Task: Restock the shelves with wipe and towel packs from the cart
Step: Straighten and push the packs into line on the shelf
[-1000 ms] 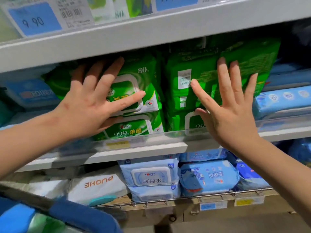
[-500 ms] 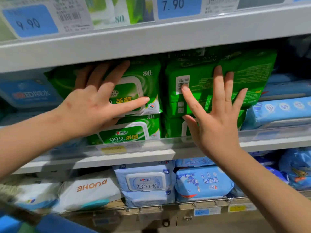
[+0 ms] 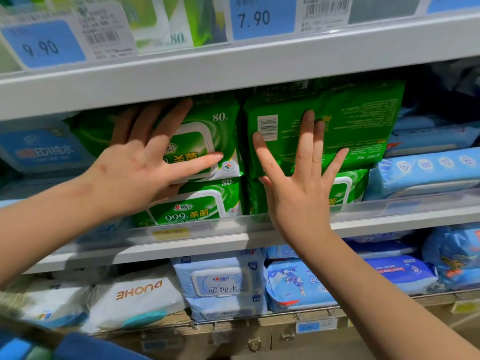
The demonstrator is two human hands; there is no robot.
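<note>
Here, both hands are lying flat with fingers spread, grasping nothing. The left hand (image 3: 145, 165) is pressing straight fingers on the lidded front of the upper left green wipe pack (image 3: 220, 131), and the right hand (image 3: 298, 193) is pressing on the barcode side of the upper right green wipe pack (image 3: 363, 120). Both packs are sitting on the middle shelf (image 3: 233, 242), each atop a lower green pack (image 3: 197, 206), and the two stacks are touching. A clear lip (image 3: 415, 206) along the middle shelf's front is crossing the lower packs' bottoms. The upper shelf board (image 3: 233, 71) is hanging close above the stacks, its 9.90 tag (image 3: 41, 45) and 7.90 tag (image 3: 259, 18) facing out. Toward the middle shelf's right end, blue packs (image 3: 428, 170) are crowding against the green ones. Toward its left end another blue pack (image 3: 44, 149) is lying. Below the middle shelf, a white DUOHE pack (image 3: 135, 294) and a pale blue pack (image 3: 220, 281) are lying side by side.
</note>
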